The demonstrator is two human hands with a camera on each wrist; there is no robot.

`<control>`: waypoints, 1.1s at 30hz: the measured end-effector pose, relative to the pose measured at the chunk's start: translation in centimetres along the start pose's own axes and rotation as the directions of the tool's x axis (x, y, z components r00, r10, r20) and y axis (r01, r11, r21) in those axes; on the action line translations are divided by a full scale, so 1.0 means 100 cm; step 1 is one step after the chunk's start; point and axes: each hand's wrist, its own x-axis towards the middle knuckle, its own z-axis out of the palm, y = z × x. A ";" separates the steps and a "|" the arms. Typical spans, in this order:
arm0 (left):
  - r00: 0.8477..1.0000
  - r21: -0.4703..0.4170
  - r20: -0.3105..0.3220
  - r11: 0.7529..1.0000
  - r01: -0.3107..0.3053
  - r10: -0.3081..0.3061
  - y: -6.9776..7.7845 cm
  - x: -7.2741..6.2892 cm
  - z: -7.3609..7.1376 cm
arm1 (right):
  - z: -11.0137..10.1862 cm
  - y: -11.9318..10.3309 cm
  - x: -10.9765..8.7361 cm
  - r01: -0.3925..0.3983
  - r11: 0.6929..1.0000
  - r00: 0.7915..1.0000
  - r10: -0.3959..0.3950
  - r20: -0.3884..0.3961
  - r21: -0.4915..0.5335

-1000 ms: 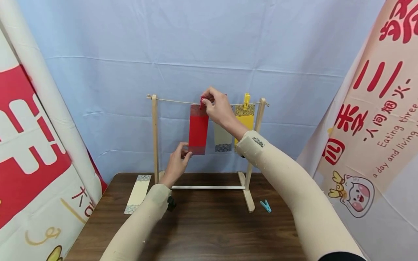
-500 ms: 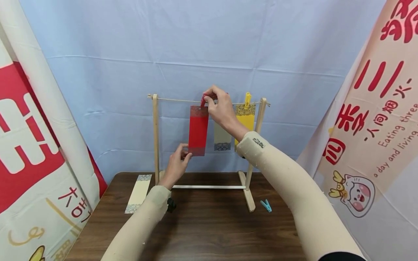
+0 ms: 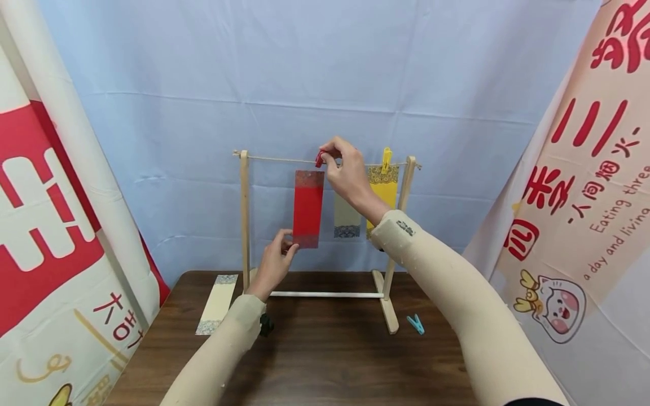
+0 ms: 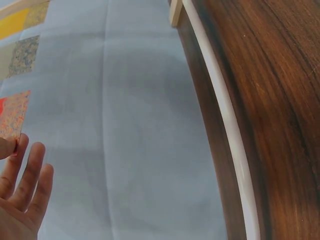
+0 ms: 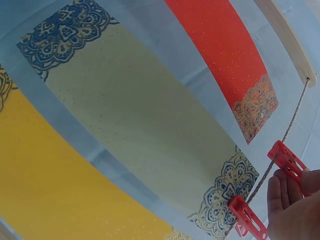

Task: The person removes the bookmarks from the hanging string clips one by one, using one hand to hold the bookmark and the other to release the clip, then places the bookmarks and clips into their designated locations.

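My left hand (image 3: pixel 273 262) pinches the lower left corner of a red card with patterned ends (image 3: pixel 308 208), its other fingers spread in the left wrist view. The card's top edge hangs just below the twine (image 3: pixel 279 159), apart from it in the right wrist view. My right hand (image 3: pixel 350 172) pinches a red clothespin (image 5: pixel 288 160) whose tip is at the twine. Beside it, a second red clothespin (image 5: pixel 246 218) fastens a grey-green card (image 5: pixel 145 115) to the twine. Farther right hangs a yellow card (image 3: pixel 383 192) under a yellow clothespin (image 3: pixel 386 160).
A wooden stand (image 3: pixel 245 214) carries the twine, with a white rod (image 3: pixel 325 294) joining its feet low down. On the brown table (image 3: pixel 325 361), a cream card (image 3: pixel 218 304) lies at the left and a blue clothespin (image 3: pixel 416 324) at the right.
The red clothespin has come up off the red card's top edge in my right hand. The red card sits slightly lower below the twine, its corner still pinched by my left hand.
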 end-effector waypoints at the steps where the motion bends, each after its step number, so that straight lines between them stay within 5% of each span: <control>1: 1.000 -0.001 0.000 1.000 0.000 0.000 0.000 0.000 0.001 | 0.000 0.000 -0.001 0.004 1.000 1.000 -0.004 -0.003 -0.002; 33: 0.999 -0.040 -0.017 0.999 -0.030 0.030 -0.004 -0.009 0.002 | -0.001 -0.003 -0.023 0.138 0.990 0.988 -0.135 -0.074 0.037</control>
